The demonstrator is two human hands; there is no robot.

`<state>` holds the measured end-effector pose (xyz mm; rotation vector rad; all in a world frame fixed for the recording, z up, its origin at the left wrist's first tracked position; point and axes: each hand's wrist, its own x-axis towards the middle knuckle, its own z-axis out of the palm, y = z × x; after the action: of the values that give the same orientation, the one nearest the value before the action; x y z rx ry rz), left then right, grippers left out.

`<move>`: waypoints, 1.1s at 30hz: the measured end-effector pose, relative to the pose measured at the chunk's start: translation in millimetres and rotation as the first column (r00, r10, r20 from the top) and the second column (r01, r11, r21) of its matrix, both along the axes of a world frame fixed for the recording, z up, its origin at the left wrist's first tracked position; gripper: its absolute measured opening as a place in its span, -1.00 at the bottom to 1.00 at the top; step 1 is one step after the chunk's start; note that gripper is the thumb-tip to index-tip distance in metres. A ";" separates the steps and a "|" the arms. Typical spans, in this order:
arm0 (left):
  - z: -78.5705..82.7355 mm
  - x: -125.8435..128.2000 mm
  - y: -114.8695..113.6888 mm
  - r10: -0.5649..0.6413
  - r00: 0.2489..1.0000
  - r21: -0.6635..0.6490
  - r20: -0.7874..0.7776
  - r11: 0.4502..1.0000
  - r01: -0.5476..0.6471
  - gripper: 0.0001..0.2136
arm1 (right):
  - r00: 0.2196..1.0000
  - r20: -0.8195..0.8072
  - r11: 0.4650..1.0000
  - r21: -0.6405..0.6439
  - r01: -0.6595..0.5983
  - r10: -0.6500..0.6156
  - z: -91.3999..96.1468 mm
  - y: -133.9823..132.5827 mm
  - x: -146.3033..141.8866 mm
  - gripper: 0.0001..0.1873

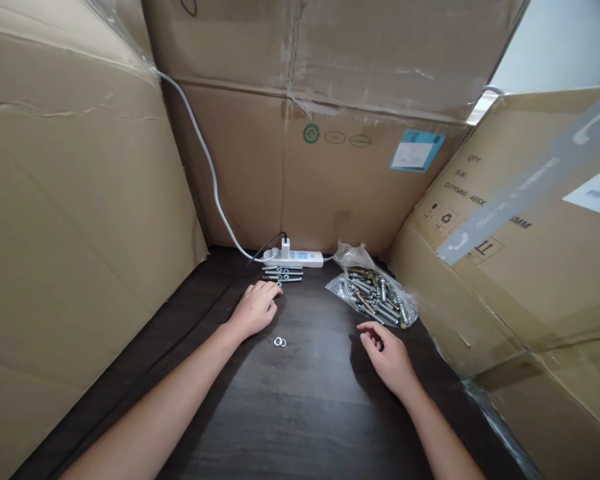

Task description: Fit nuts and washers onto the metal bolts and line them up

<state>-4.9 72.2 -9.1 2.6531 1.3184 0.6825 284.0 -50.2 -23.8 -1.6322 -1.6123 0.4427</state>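
Observation:
My left hand (255, 309) lies palm down on the dark table, fingers reaching forward and thumb apart. Its fingertips are at the near edge of a group of metal bolts (293, 279) laid side by side, with small nuts or washers (280, 285) among them. Whether the fingertips touch one is hard to see. Closer to me lie two overlapping metal rings (279, 342), which look like washers. My right hand (387, 353) hovers over the table on the right, loosely curled with a gap between thumb and index finger, and nothing shows in it. Beyond it is a clear plastic bag (337, 287) of loose bolts (375, 297).
A white power strip (310, 259) with a plugged-in charger (285, 248) stands behind the bolts. A white cable (213, 173) and a thin black cable (195, 323) run to the left. Cardboard walls (220, 133) enclose the table (300, 413) at left, back and right.

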 end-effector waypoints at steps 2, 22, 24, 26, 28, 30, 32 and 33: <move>0.7 -1.2 1.0 -0.007 1.000 -0.014 0.020 1.000 0.007 -0.72 | 0.999 0.011 0.999 0.031 0.029 -0.030 -2.5 2.2 2.5 -0.75; 5.8 -23.5 -64.7 0.024 0.918 -0.327 0.396 0.938 0.116 -0.86 | 0.817 0.473 0.937 0.274 0.218 -0.328 -6.9 76.9 19.7 -0.80; 5.0 -23.6 -66.7 0.055 0.914 -0.343 0.402 0.935 0.094 -0.84 | 0.844 0.426 0.924 0.334 0.187 -0.325 1.1 76.6 16.6 -0.79; 6.1 -22.4 -70.0 0.072 0.906 -0.349 0.416 0.933 0.086 -0.83 | 0.889 0.351 0.907 0.394 0.146 -0.295 13.0 71.0 4.5 -0.79; 10.9 -18.6 -73.8 0.081 0.892 -0.347 0.444 0.934 0.088 -0.82 | 0.947 0.242 0.908 0.407 0.100 -0.212 25.2 58.0 -17.7 -0.79; 19.4 -11.6 -77.8 0.076 0.879 -0.344 0.472 0.933 0.104 -0.80 | 0.993 0.108 0.943 0.333 0.017 -0.056 33.9 39.0 -45.8 -0.80; 29.2 -2.3 -82.1 0.041 0.876 -0.343 0.480 0.928 0.145 -0.79 | 0.997 0.000 0.969 0.232 -0.080 0.083 37.1 18.4 -72.6 -0.83; 33.4 2.6 -84.3 0.009 0.879 -0.346 0.476 0.921 0.177 -0.78 | 0.987 -0.046 0.972 0.185 -0.144 0.155 36.9 9.2 -83.5 -0.84</move>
<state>-2.3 -12.1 24.3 2.0470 1.0558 0.8829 200.5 -41.0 13.0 -1.3561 -1.6850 0.4054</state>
